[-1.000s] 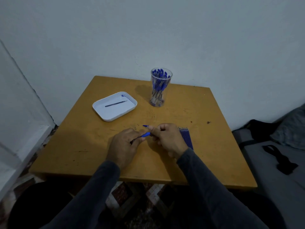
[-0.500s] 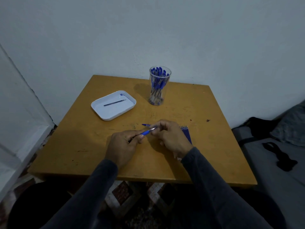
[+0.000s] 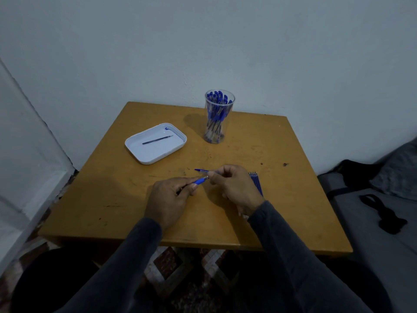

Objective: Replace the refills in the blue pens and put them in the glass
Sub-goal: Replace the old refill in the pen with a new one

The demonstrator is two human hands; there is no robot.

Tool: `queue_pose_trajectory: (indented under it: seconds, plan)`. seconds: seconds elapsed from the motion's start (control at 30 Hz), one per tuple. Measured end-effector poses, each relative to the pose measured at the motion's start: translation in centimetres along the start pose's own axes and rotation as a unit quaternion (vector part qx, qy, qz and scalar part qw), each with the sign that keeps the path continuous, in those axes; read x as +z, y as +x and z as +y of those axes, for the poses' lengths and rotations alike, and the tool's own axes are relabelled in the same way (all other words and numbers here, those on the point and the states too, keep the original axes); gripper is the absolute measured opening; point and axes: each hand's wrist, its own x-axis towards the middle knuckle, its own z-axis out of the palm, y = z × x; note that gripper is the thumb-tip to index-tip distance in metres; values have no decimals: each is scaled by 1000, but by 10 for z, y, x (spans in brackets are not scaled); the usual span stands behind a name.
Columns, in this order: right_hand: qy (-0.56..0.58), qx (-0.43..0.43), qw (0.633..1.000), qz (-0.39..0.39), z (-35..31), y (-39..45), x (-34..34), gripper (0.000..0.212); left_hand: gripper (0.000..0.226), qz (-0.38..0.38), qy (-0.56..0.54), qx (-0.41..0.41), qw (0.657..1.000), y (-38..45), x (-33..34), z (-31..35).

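My left hand (image 3: 171, 197) grips a blue pen (image 3: 199, 181) by its barrel, the blue grip end pointing right. My right hand (image 3: 234, 186) pinches the pen's silver tip at the front end. A blue pen cap (image 3: 201, 170) lies on the table just behind the hands. A bundle of blue refills (image 3: 256, 181) lies on the table, mostly hidden behind my right hand. The clear glass (image 3: 219, 117) at the back holds several blue pens. A white tray (image 3: 155, 143) at the back left holds one dark refill (image 3: 157, 140).
The wooden table (image 3: 112, 199) stands in a corner against white walls. A grey mattress with dark cloth items (image 3: 383, 211) lies to the right. Patterned floor shows below the table's front edge.
My hands have moved slightly apart: the silver tip now shows between my right fingers and the pen's blue grip. My left hand keeps its hold on the barrel.
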Motion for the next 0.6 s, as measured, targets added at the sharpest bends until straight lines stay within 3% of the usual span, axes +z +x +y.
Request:
queue_pose_trajectory:
  seconds: [0.2,0.33,0.47,0.6]
  plan:
    - [63,-21,997,32,-1,2,1,9,22,11,-6,-13,1000,0,0,1]
    - [-140,-71,979,127,-3,6,9,7,20,61,-47,-36,996,1,-1,5]
    - [-315,-108,938,99,0,8,30,11,25,80,-75,-55,992,0,-2,6]
    - [-345,-103,929,83,4,10,39,15,24,80,-78,-48,993,1,-3,4]
